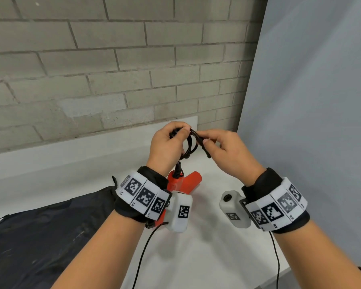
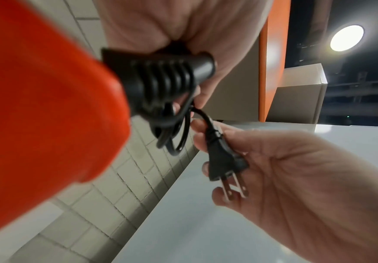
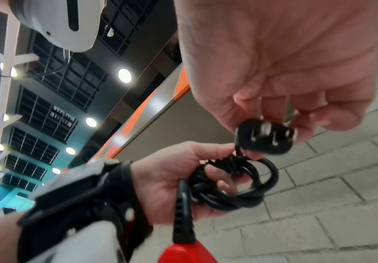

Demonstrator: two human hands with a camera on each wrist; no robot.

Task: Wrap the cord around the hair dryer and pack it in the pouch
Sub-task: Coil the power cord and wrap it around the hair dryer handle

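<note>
My left hand is raised above the table and grips a coiled bundle of black cord. My right hand pinches the black two-pin plug at the cord's free end, right beside the coil. The orange hair dryer sits below my left wrist, its ribbed black strain relief running up into the coil; whether it hangs or rests on the table I cannot tell. The black pouch lies flat on the table at the lower left.
The white table ends against a grey brick wall at the back. A pale blue-grey panel stands on the right. The table's front right edge is near my right forearm. Thin black wrist-camera cables hang under both wrists.
</note>
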